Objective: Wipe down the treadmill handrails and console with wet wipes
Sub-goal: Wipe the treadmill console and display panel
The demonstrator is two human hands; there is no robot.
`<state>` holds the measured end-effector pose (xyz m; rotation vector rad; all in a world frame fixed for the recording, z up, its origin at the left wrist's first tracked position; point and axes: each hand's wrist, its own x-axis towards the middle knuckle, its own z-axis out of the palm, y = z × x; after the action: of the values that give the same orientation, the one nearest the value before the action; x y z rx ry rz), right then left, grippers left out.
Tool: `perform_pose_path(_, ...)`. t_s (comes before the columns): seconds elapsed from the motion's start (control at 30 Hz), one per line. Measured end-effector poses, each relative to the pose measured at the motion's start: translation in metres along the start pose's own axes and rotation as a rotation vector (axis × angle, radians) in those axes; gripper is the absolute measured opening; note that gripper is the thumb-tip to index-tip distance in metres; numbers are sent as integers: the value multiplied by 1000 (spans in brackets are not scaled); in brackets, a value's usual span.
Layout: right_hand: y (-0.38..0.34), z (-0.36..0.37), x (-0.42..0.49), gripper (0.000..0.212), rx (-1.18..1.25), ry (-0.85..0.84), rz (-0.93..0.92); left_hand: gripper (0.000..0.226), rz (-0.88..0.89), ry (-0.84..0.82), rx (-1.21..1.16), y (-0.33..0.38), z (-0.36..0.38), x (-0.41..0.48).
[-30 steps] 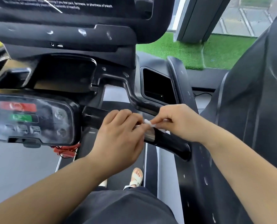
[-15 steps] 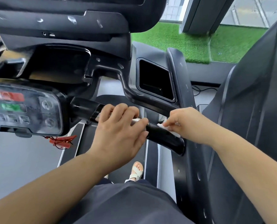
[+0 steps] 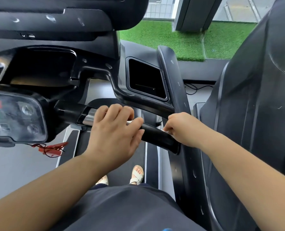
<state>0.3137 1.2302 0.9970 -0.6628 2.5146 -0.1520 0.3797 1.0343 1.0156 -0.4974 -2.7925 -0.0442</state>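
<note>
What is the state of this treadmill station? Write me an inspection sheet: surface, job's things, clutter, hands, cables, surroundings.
Surface: control panel looks hazy and smeared; wet-looking marks dot the console housing above it.
Job's things: wet wipe, only a white sliver showing, lies against the black handlebar.
Clutter: nothing seen.
Hands: left hand grips the handlebar beside its silver sensor plate; right hand pinches the wet wipe.
Cables: red safety cord hangs under the control panel; black cable lies on the floor.
Surroundings: green turf ahead; neighbouring black machine on the right.
</note>
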Motion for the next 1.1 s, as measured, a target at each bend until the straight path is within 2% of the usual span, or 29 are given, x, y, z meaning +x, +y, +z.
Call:
perform_pose_path(0.1, -3, 4, -3, 34, 4, 14, 92, 33, 9, 4, -8, 0, 1, 2)
perform_pose_path(0.17, -3, 4, -6, 24, -44, -12, 120, 33, 19, -2, -9, -1, 2, 1)
perform_pose_path(0.3, 1, -15, -21, 27, -33, -177, 134, 34, 27, -31, -33, -3, 1, 5)
perform_pose_path(0.37, 8, -26, -28, 22, 69, -236, 135, 34, 40, -48, -40, -3, 1, 8)
perform_pose_path(0.4, 10, -30, -29, 21, 163, -189, 151, 34, 43, -60, -57, -3, 1, 10)
perform_pose_path(0.47, 14, -33, -26, 22, 386, 22, 152, 34, 28, -77, -108, -3, 3, 13)
perform_pose_path(0.5, 11, -34, -23, 22, 535, 94, 128, 34, 2, -85, -153, -3, 1, 17)
perform_pose_path(0.57, 1, -36, -15, 20, 895, 132, 32, 40, -100, -143, -322, 1, -9, 30)
perform_pose_path(0.67, -12, -37, -7, 18, 1345, 158, -100, 42, -331, -299, -726, -1, -21, 55)
perform_pose_path(0.7, -15, -37, -7, 16, 1441, 167, -119, 36, -398, -359, -888, -3, -22, 62)
perform_pose_path(0.8, -17, -35, -4, 12, 1535, 239, -116, 11, -552, -341, -1262, -8, -22, 76)
perform_pose_path(0.93, -9, -34, -1, 12, 1484, 432, 7, 8, -617, -319, -1379, -6, -17, 86)
perform_pose_path(1.0, -6, -33, -2, 7, 1525, 404, 7, 6, -669, -313, -1456, -5, -18, 92)
perform_pose_path(1.1, -1, -32, -5, 40, 1535, 316, -29, 4, -673, -295, -1499, -4, -19, 100)
